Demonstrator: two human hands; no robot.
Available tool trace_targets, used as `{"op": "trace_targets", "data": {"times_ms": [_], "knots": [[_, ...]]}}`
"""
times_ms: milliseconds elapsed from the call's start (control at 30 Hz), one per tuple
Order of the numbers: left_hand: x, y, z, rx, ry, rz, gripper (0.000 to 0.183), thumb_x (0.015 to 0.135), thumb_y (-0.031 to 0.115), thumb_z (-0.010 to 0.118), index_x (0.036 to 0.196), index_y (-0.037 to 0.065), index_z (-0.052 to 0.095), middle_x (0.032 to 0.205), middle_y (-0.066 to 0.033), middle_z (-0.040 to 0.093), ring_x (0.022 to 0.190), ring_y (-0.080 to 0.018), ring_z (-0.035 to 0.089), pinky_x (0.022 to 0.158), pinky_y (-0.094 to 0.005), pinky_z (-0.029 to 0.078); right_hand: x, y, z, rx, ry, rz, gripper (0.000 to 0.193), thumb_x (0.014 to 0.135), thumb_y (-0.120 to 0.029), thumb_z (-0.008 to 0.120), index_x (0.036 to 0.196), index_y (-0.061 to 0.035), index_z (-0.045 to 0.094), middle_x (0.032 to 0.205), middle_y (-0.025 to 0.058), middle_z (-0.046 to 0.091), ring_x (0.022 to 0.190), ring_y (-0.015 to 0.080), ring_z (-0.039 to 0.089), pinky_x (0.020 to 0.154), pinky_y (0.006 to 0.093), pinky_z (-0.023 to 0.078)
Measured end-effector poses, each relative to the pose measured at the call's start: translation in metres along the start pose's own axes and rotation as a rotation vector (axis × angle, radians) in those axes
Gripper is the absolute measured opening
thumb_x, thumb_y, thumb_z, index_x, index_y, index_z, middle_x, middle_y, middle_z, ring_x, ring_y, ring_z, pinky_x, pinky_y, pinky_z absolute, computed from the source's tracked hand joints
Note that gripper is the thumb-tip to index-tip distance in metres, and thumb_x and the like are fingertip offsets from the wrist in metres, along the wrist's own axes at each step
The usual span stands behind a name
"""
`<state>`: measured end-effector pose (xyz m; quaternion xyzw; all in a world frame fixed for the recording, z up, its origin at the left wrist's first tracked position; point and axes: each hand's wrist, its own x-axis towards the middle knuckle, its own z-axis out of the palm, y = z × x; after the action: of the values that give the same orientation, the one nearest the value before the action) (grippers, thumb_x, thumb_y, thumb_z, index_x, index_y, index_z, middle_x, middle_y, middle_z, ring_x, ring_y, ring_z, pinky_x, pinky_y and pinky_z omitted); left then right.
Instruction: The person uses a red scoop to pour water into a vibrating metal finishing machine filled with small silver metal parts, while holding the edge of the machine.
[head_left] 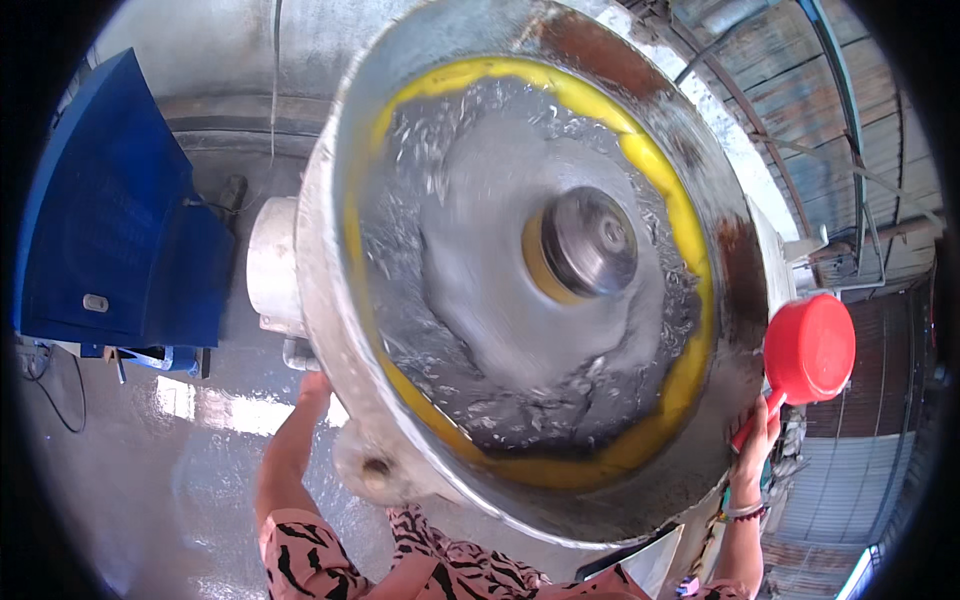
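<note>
A large round metal tub (pixel 330 230) with a yellow lining (pixel 668 190) fills the middle of the view. Inside it, a mass of small shiny metal pieces (pixel 450 350) in grey slurry lies around a domed metal hub (pixel 590 243); parts are smeared by motion. My right hand (pixel 757 435), beside the tub's right rim, is closed on the handle of a red plastic dipper (pixel 810 350), whose bottom faces me. My left hand (pixel 316 383) is at the tub's left outer side, by a grey pipe elbow (pixel 299 353). Its fingers are mostly hidden.
A blue metal cabinet (pixel 120 220) stands at the left, with a black cable (pixel 80 400) on the floor near it. Wet grey floor (pixel 200 480) reflects light. A lug with a hole (pixel 375 467) juts from the tub's near side. Corrugated sheet walls (pixel 850 480) rise at right.
</note>
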<state>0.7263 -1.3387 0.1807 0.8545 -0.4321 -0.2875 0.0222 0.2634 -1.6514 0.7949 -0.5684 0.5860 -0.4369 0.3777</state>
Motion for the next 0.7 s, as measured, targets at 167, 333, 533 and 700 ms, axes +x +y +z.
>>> {"op": "trace_targets", "data": {"times_ms": [167,333,533,700], "knots": [[0.016,-0.015,0.073,-0.122,0.024,-0.066,0.033,0.082,0.033,0.046,0.076,0.006,0.064,0.08,-0.0172,0.062,0.078,-0.0328,0.06,0.071,-0.0429,0.048,-0.01,-0.008,0.007,-0.09,0.117,-0.041,0.023,0.088,-0.029,0.051,0.075,-0.0139,0.04,0.052,-0.0029,0.036,0.039,0.0085,0.036,0.033,0.0231,0.03],[0.038,-0.02,0.139,-0.294,0.198,-0.004,0.012,0.075,0.026,0.058,0.077,0.021,0.069,0.076,-0.0096,0.063,0.075,-0.0267,0.061,0.069,-0.0397,0.049,0.008,-0.001,-0.001,-0.109,0.179,-0.144,0.026,0.086,-0.032,0.052,0.073,-0.0126,0.042,0.052,-0.0016,0.04,0.039,0.0095,0.038,0.035,0.0234,0.033],[0.061,-0.026,0.167,-0.338,0.114,0.01,0.02,0.081,0.014,0.047,0.079,0.007,0.066,0.083,-0.0152,0.063,0.078,-0.0295,0.063,0.068,-0.0401,0.051,0.008,-0.014,0.008,-0.119,0.2,-0.184,0.022,0.087,-0.03,0.051,0.077,-0.0121,0.044,0.054,-0.0016,0.041,0.04,0.0102,0.041,0.035,0.0239,0.034],[0.057,-0.003,0.133,-0.494,0.331,-0.143,0.011,0.074,0.015,0.058,0.072,0.007,0.065,0.065,-0.0136,0.061,0.062,-0.0311,0.06,0.053,-0.0442,0.045,-0.003,-0.001,-0.017,-0.097,0.266,-0.143,0.019,0.086,-0.03,0.053,0.077,-0.0145,0.045,0.054,-0.0024,0.042,0.038,0.0095,0.04,0.034,0.023,0.033]]}}
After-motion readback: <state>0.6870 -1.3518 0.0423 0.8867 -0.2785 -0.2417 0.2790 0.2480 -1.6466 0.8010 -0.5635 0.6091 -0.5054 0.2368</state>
